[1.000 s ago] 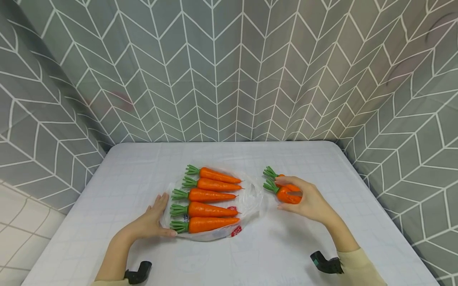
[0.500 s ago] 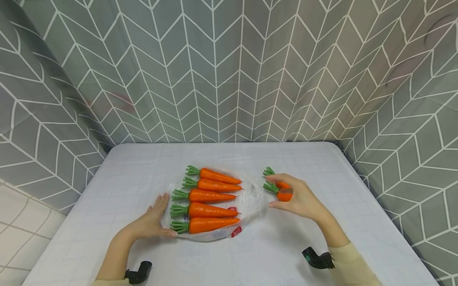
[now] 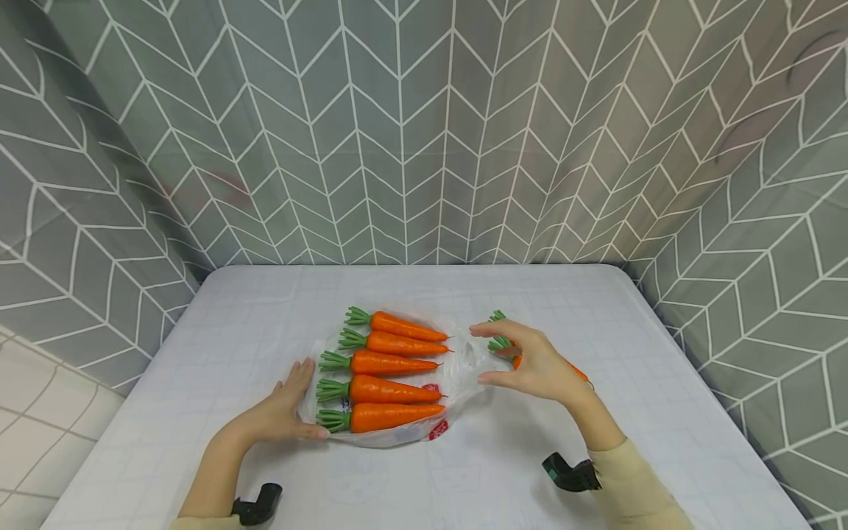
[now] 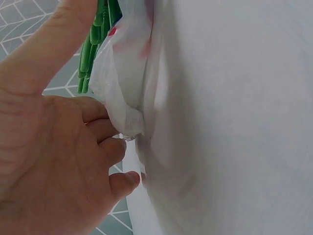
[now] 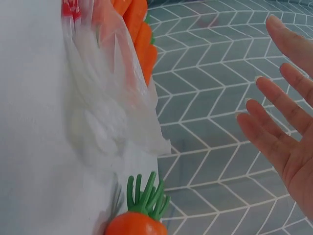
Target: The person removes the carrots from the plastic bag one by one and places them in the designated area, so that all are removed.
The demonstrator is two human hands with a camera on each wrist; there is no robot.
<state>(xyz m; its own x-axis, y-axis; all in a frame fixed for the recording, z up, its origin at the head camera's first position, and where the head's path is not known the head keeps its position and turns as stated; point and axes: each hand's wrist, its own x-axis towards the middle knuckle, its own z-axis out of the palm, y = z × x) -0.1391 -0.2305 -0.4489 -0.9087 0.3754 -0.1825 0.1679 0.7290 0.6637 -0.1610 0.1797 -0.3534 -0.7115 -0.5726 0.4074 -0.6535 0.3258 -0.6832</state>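
Observation:
Several orange carrots [image 3: 391,363] with green tops lie in a row on a clear plastic bag [image 3: 469,361]. My left hand [image 3: 285,408] rests at the bag's left edge, fingers spread and thumb near its lower corner. The left wrist view shows its fingertips right at the bag's edge [image 4: 120,83], below green tops [image 4: 88,54]. My right hand [image 3: 535,368] is held over two more carrots [image 3: 517,362], thumb and fingers apart, partly hiding them. In the right wrist view, that hand [image 5: 291,137] holds nothing, and one carrot [image 5: 137,226] stands below the bag's crumpled end.
A white cloth covers the table [image 3: 424,486]. Grey curtains [image 3: 424,147] with a white chevron pattern close off the back and both sides. Black camera mounts [image 3: 571,475] are worn on both wrists.
My right hand has moved left over the two separate carrots toward the bag, its thumb and fingers spreading wider. The left hand and the row of carrots stay put.

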